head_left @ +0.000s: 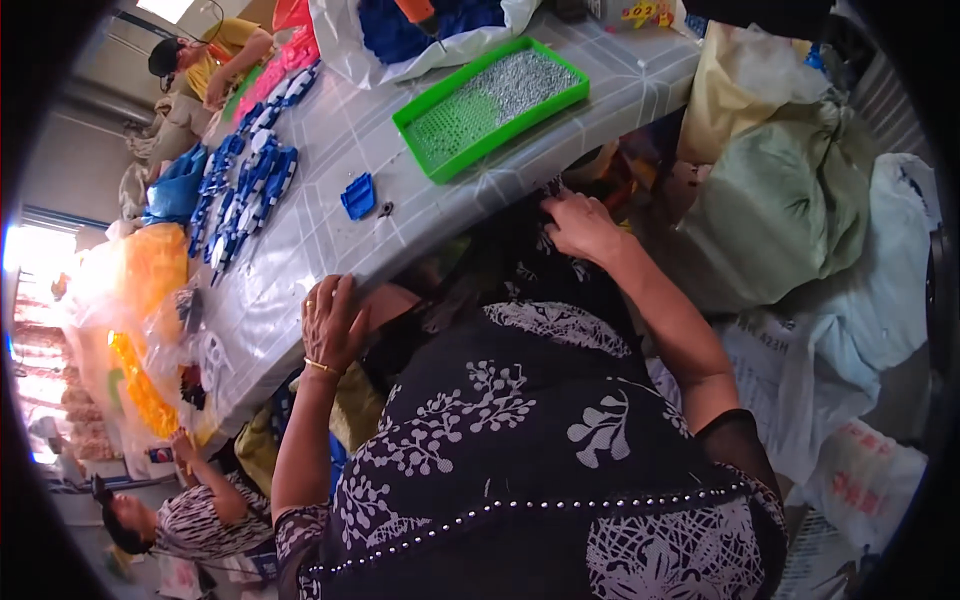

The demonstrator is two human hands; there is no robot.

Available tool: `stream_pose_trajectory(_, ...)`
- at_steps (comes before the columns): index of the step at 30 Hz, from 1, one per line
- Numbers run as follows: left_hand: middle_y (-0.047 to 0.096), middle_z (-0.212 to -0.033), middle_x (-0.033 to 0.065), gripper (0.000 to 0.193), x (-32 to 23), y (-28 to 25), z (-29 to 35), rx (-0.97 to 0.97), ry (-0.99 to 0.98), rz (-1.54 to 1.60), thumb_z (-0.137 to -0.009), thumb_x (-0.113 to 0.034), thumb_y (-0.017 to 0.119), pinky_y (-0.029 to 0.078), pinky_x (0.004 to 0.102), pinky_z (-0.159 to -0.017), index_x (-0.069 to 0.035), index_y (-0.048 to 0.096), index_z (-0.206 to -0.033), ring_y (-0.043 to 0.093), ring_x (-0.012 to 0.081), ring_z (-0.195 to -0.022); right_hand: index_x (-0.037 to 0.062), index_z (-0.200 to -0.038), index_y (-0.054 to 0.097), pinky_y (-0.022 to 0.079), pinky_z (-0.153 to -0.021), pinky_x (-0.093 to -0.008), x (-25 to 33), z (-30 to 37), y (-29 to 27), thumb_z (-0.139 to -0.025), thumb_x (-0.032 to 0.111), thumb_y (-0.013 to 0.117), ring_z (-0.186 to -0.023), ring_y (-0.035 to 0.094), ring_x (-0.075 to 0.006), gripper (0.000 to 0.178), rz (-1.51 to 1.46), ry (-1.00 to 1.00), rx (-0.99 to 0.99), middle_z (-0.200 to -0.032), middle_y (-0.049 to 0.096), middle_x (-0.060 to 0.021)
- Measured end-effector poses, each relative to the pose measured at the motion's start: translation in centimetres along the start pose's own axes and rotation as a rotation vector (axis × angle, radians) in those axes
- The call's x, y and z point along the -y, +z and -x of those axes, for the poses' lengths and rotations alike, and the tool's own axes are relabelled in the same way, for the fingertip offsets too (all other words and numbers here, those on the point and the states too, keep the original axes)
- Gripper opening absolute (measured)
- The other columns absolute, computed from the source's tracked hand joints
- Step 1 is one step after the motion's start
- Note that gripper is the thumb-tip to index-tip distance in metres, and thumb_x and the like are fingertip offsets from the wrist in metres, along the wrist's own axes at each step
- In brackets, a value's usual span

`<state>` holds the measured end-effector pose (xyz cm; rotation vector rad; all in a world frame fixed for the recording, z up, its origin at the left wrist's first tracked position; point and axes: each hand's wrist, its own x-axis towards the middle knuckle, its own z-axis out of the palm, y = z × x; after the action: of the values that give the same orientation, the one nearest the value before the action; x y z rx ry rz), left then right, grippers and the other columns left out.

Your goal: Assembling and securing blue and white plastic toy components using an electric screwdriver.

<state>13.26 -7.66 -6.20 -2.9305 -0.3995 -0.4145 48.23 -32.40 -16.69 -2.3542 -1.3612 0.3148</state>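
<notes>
My left hand (335,325) lies on the near edge of the table, fingers stretched over the rim and holding nothing; a ring and a bracelet show on it. Below the table's edge, over my lap, is my right hand (585,226). Its fingers are curled against dark patterned cloth, and their tips are hidden, so what they grip cannot be made out. On the table, a blue plastic part (358,197) lies ahead of my left hand, with a small dark metal piece (386,210) beside it. Farther right, a green tray (440,172) holds many small silvery pieces.
Blue-and-white parts (245,190) are heaped on the table's left. A white bag (335,50) with blue contents and an orange-handled tool (415,10) are at the back. Full sacks (780,200) crowd my right. Two people work nearby, one at far left (235,60), one at lower left (205,515).
</notes>
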Motion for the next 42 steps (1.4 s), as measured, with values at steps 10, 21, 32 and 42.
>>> stream_pose_trajectory(10,0.050,-0.140,0.0170,0.074,0.6,1.9,-2.7,-0.086,-0.021,0.054,-0.075,-0.029,0.078,0.034,0.0523,-0.110,-0.009,0.051,-0.141,0.045,0.0391,-0.131,0.0039,-0.124,0.065,0.053,-0.091,-0.0357,2.9,1.2,-8.8,-0.094,0.023,0.067,-0.100,0.069,-0.0225,0.036,-0.477,-0.050,0.298,-0.111,0.072,-0.0133)
stream_pose_trajectory(21,0.043,-0.149,0.0205,0.090,0.8,2.1,-3.6,-0.055,-0.059,0.072,-0.069,-0.037,0.082,0.030,0.0552,-0.114,-0.008,0.047,-0.147,0.040,0.0406,-0.138,0.0062,-0.145,0.044,0.044,-0.103,-0.0509,-4.0,-19.7,-20.4,-0.089,0.037,0.075,-0.123,0.056,-0.0406,0.071,0.155,-0.211,-0.981,-0.134,0.058,-0.0229)
stream_pose_trajectory(32,0.040,-0.152,0.0216,0.086,2.4,1.2,-3.9,0.040,-0.085,0.295,-0.076,-0.041,0.079,0.028,0.0581,-0.116,-0.009,0.045,-0.148,0.038,0.0390,-0.142,0.0124,-0.116,0.067,0.058,-0.060,-0.0487,-12.4,-33.5,-24.3,-0.094,0.037,0.061,-0.075,0.073,-0.0369,0.034,0.623,-0.297,-0.633,-0.083,0.073,-0.0176)
stream_pose_trajectory(42,0.042,-0.149,0.0216,0.079,8.1,0.2,-3.5,0.135,0.106,0.564,-0.079,-0.039,0.077,0.033,0.0527,-0.112,-0.005,0.047,-0.144,0.041,0.0364,-0.138,-0.0012,-0.134,0.056,0.047,-0.102,-0.0481,-6.4,-24.0,-23.2,-0.091,0.011,0.062,-0.126,0.054,-0.0441,0.045,0.593,-0.214,-0.525,-0.133,0.059,-0.0269)
